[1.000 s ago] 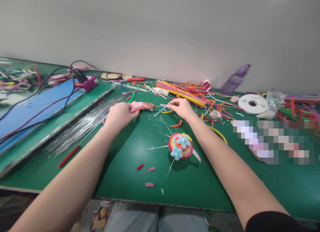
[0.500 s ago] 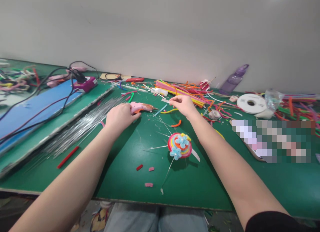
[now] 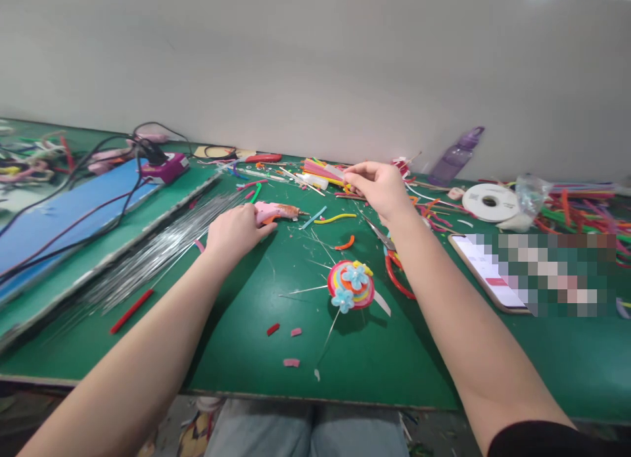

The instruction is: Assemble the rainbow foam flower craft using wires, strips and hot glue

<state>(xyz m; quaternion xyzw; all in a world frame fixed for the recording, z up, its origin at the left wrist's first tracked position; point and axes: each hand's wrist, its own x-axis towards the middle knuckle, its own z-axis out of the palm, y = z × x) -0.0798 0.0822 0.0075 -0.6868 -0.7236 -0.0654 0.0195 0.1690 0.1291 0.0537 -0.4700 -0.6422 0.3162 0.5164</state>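
Note:
My left hand (image 3: pixel 235 232) is closed around the rear of a pink hot glue gun (image 3: pixel 274 212), which lies on the table with its nozzle to the right. My right hand (image 3: pixel 378 186) pinches a small whitish strip (image 3: pixel 336 171) between thumb and fingertips, above the bundle of colored pipe cleaners. Between my forearms stands a striped round craft piece (image 3: pixel 351 285) with blue flowers on top and thin clear strands sticking out. Scissors (image 3: pixel 382 236) with red handles lie partly hidden under my right forearm.
A sheaf of clear thin rods (image 3: pixel 162 253) lies left of my left hand. A purple power block (image 3: pixel 167 168) with cables stands behind it. On the right are a phone (image 3: pixel 486 266), a white spool (image 3: pixel 489 203) and a purple bottle (image 3: pixel 456 158). Small felt scraps (image 3: pixel 291 363) lie in front.
My right hand has moved back and to the right with the whitish strip, uncovering the scissors. My left hand stays on the hot glue gun.

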